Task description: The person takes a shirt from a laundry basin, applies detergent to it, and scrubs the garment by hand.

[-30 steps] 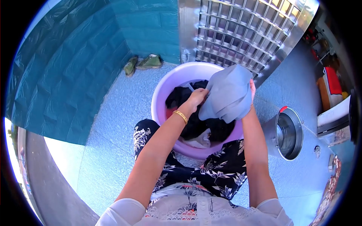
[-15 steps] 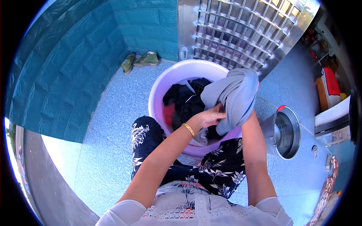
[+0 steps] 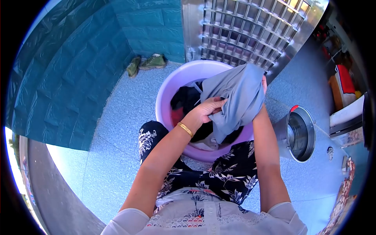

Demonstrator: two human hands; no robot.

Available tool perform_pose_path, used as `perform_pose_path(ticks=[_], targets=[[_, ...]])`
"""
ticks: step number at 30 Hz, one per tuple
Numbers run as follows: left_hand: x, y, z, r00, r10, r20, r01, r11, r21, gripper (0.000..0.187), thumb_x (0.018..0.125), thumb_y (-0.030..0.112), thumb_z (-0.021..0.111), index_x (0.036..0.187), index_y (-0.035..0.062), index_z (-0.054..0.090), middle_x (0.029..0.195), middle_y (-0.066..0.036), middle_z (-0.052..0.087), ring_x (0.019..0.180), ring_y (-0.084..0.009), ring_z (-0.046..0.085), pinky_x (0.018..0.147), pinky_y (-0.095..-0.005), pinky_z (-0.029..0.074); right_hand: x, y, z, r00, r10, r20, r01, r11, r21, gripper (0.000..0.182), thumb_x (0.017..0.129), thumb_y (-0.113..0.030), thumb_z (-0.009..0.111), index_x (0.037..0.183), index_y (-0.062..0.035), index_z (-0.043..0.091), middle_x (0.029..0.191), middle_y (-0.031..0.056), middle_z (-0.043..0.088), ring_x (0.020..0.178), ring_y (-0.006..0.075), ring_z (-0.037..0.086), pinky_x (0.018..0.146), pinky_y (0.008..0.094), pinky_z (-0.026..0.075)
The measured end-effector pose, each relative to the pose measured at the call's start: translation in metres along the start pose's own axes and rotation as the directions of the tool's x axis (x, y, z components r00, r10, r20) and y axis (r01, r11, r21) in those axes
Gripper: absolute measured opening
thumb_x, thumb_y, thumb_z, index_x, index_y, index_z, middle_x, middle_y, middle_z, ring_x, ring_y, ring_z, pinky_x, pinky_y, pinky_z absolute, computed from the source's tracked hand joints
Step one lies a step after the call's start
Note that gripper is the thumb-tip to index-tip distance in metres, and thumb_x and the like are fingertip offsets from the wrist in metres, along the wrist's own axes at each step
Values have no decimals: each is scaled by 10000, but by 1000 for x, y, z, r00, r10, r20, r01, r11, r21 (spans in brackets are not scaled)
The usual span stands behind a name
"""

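Note:
A grey cloth [image 3: 239, 98] is held up over the right side of a round purple tub [image 3: 164, 98]. My left hand [image 3: 209, 109], with a gold bracelet at its wrist, pinches the cloth's near left edge. My right hand [image 3: 264, 84] is mostly hidden by the cloth; a few of its fingers show at the cloth's right edge, closed on it. Dark clothes [image 3: 186, 100], a red piece [image 3: 177, 115] and a pale grey piece [image 3: 207, 143] lie in the tub below.
A metal bucket [image 3: 311, 137] stands right of the tub. Green shoes [image 3: 153, 62] sit by the blue-green wall [image 3: 70, 86]. Behind the tub is a metal lattice door [image 3: 246, 31]. A red cloth [image 3: 344, 80] is at the far right.
The grey cloth has spread out wider and flatter. My left hand has moved a little left and up, and fingers of my right hand now show at the cloth's right edge.

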State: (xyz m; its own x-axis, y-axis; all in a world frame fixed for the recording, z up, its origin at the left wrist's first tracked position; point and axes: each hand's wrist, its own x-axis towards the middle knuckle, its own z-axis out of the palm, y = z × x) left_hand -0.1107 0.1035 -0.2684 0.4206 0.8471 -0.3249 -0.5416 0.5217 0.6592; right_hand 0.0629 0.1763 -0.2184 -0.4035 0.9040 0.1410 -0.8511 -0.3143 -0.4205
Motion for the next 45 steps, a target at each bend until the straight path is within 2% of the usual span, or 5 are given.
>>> perform_pose_path(ticks=[12,18,24,33,45], targets=[[-6,21,-4,752,643,147,-295,129,947,393,830,349,492,948,-20,556,939,-97,519,775,-156,517,724,-282,403,-1,-22,-5,993,91,73,-94,995,35,325,799,-267,427,947,-4,549,911,112,593,812,235,579,765,340,469],[-37,79,-12,762,605,-231,-516,783,348,380,835,366,488,976,17,542,938,-52,576,843,-134,527,779,-284,413,1,-37,5,929,199,-312,-285,923,-259,343,810,-252,488,1018,18,525,951,118,586,835,226,570,792,343,447],[-39,91,-24,805,454,-382,-519,851,-83,418,837,386,457,1018,13,514,1011,-111,555,938,-220,524,858,-368,389,18,-36,-34,948,-4,-318,-296,-379,-877,349,779,-324,556,742,21,582,675,74,581,659,133,537,574,285,396],[-48,114,-52,858,409,-312,-508,765,-395,387,834,390,442,878,21,551,913,-107,569,879,-260,526,829,-381,403,18,-60,-33,868,-263,-420,-286,426,-858,263,789,-283,526,668,-51,548,500,-7,407,397,100,356,349,263,265],[-58,124,-42,903,400,-156,-430,838,-336,308,808,342,507,804,43,584,823,-77,602,803,-217,553,766,-341,427,10,108,-85,854,353,-383,-378,-84,-922,421,681,-271,629,981,-2,507,850,117,548,775,206,532,635,307,435]])
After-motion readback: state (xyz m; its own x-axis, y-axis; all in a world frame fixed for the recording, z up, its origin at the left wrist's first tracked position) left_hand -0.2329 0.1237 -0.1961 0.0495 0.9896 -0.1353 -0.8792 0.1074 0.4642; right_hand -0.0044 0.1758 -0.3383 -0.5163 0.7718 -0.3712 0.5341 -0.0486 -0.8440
